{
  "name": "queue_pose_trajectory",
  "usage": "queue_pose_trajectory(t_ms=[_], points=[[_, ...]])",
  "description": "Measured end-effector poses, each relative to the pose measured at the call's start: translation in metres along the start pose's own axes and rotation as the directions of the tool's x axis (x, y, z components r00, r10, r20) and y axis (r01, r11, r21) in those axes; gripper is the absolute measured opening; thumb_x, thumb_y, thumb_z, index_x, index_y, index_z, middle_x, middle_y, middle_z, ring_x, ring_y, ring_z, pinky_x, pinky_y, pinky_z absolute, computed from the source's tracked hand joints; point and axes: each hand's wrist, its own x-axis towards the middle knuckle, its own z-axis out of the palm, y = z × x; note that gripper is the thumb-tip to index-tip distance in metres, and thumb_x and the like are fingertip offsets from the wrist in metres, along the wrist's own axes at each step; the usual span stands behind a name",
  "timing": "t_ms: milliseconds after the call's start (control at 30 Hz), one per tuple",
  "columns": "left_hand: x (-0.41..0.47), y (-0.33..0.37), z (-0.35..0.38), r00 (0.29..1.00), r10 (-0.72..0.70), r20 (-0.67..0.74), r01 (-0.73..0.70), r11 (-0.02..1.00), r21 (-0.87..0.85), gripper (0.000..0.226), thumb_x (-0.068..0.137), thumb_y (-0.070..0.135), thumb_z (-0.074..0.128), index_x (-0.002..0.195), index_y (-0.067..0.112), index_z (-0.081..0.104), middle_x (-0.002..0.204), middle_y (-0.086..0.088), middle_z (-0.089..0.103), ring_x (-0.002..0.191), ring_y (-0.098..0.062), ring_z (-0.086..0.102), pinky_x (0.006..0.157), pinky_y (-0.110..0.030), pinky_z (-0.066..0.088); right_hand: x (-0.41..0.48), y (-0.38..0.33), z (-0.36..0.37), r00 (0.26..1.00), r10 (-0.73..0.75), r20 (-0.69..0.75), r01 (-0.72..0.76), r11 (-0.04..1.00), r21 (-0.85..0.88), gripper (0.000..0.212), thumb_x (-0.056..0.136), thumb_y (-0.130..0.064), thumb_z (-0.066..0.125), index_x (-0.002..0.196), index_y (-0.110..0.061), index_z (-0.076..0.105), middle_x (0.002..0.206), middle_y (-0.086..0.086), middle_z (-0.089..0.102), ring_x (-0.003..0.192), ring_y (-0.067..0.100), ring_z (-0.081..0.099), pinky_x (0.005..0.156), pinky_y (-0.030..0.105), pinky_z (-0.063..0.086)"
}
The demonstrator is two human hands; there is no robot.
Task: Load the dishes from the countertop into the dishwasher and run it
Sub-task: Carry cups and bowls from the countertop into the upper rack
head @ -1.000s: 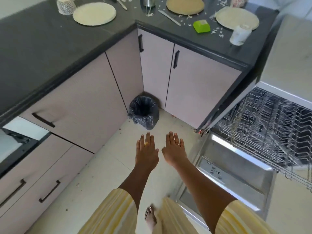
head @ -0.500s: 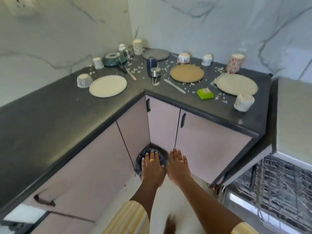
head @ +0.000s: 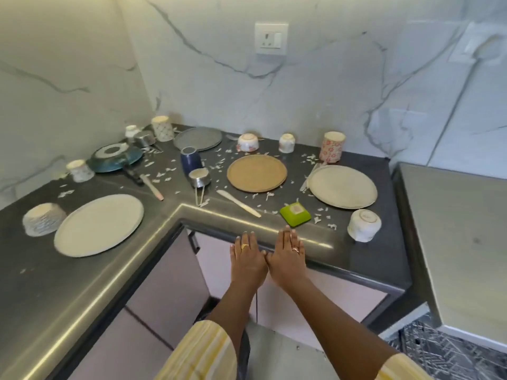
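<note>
My left hand [head: 247, 259] and my right hand [head: 288, 256] are stretched out side by side, palms down, fingers straight, holding nothing, just in front of the dark countertop [head: 41, 283] edge. Beyond them lie a green square dish [head: 295, 214], a brown plate [head: 257, 173], a beige plate [head: 342, 190], a white plate [head: 98, 224], an overturned white cup [head: 363, 225], a flowered mug [head: 332, 147], a navy cup [head: 191, 161], a steel pot [head: 199, 178], a blue pan [head: 115, 158] and a knife [head: 238, 203]. The dishwasher rack [head: 450, 352] shows at the lower right.
Several more cups and bowls, a grey plate [head: 198, 138] and white scraps are scattered toward the marble wall. Pink cabinet doors [head: 170, 292] run under the counter. A grey appliance top [head: 463, 242] stands at the right above the open dishwasher.
The view has risen from the floor and the bin to the countertop. Both hands have stayed flat and together, and now reach the counter edge.
</note>
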Motion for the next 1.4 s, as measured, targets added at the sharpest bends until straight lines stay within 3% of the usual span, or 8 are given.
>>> queue_pose_trajectory(t_ms=[300, 500, 867, 1133, 1400], points=[[0.119, 0.027, -0.011, 0.985, 0.173, -0.003, -0.173, 0.984, 0.039, 0.057, 0.101, 0.03, 0.029, 0.149, 0.009, 0.006, 0.156, -0.009, 0.008, 0.145, -0.025, 0.005, 0.117, -0.04, 0.002, 0.108, 0.034, -0.042, 0.979, 0.18, -0.095, -0.176, 0.983, 0.049, 0.072, 0.096, -0.035, 0.037, 0.148, -0.002, -0.001, 0.156, 0.014, -0.009, 0.144, 0.029, -0.011, 0.116, 0.042, -0.003], [0.206, 0.025, -0.033, 0.986, 0.167, 0.014, -0.167, 0.982, 0.084, 0.057, 0.1, 0.028, 0.032, 0.149, 0.014, 0.007, 0.157, -0.005, 0.006, 0.144, -0.027, 0.005, 0.116, -0.044, 0.002, 0.186, 0.047, -0.06, 0.944, 0.297, -0.142, -0.28, 0.952, 0.123, 0.07, 0.097, -0.037, 0.036, 0.149, -0.007, 0.001, 0.157, 0.013, -0.006, 0.144, 0.029, -0.005, 0.116, 0.045, 0.002], [0.331, 0.031, -0.044, 0.992, 0.12, 0.025, -0.122, 0.98, 0.156, 0.057, 0.101, 0.033, 0.029, 0.149, 0.013, 0.005, 0.158, -0.009, 0.002, 0.145, -0.031, 0.002, 0.116, -0.045, 0.001, 0.339, 0.105, -0.099, 0.886, 0.403, -0.228, -0.354, 0.907, 0.226, 0.084, 0.093, -0.046, 0.046, 0.148, -0.003, -0.001, 0.156, 0.017, -0.006, 0.144, 0.033, -0.005, 0.116, 0.045, 0.002], [0.373, 0.028, -0.036, 0.996, 0.095, 0.001, -0.093, 0.977, 0.193, 0.058, 0.101, 0.033, 0.029, 0.15, 0.014, 0.004, 0.158, -0.006, 0.003, 0.145, -0.028, 0.002, 0.117, -0.043, 0.001, 0.406, 0.137, -0.115, 0.781, 0.562, -0.272, -0.442, 0.806, 0.395, 0.105, 0.082, -0.048, 0.063, 0.147, -0.004, -0.006, 0.154, 0.019, -0.014, 0.142, 0.038, -0.007, 0.115, 0.048, 0.003], [0.391, 0.025, -0.038, 0.997, 0.078, -0.016, -0.073, 0.978, 0.194, 0.055, 0.102, 0.03, 0.027, 0.15, 0.013, 0.006, 0.158, -0.006, 0.003, 0.146, -0.026, 0.0, 0.117, -0.042, -0.001, 0.442, 0.147, -0.109, 0.659, 0.72, -0.218, -0.52, 0.646, 0.559, 0.111, 0.074, -0.045, 0.073, 0.147, -0.004, 0.0, 0.156, 0.014, 0.005, 0.141, 0.042, 0.009, 0.111, 0.057, 0.015]])
